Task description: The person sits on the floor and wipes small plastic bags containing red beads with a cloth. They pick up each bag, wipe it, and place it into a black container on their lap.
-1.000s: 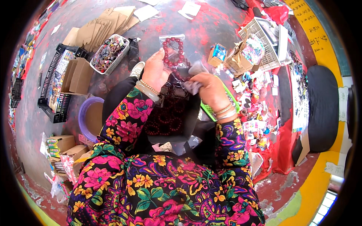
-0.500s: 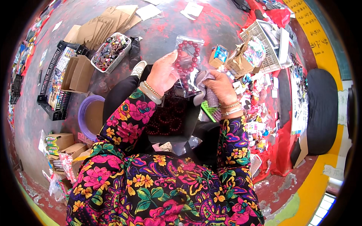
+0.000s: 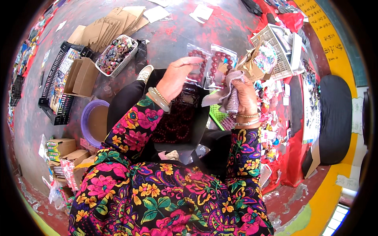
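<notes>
My left hand (image 3: 177,78) is closed on a clear plastic bag with a dark red bead bracelet (image 3: 202,65) inside. Beside it, to the right, hangs a second bagged bracelet (image 3: 214,65) of similar red beads. My right hand (image 3: 246,96) is wrapped round a greyish-purple cloth (image 3: 233,99), and the second bag's edge meets the fingers there. Below both hands, in a dark container on my lap, lie many dark red bead strings (image 3: 173,131). More clear bags (image 3: 189,98) rest at its far edge.
A green plastic basket (image 3: 216,116) stands right of my lap. To the left are a purple bucket (image 3: 87,122), a black crate (image 3: 59,88) and a white basket of trinkets (image 3: 117,55). Small goods lie on red cloth (image 3: 293,157) at the right. Flattened cardboard (image 3: 104,31) lies farther off.
My right hand has moved right with the cloth. The bagged bracelets, earlier overlapping as one, now hang apart side by side. My left hand has shifted slightly right.
</notes>
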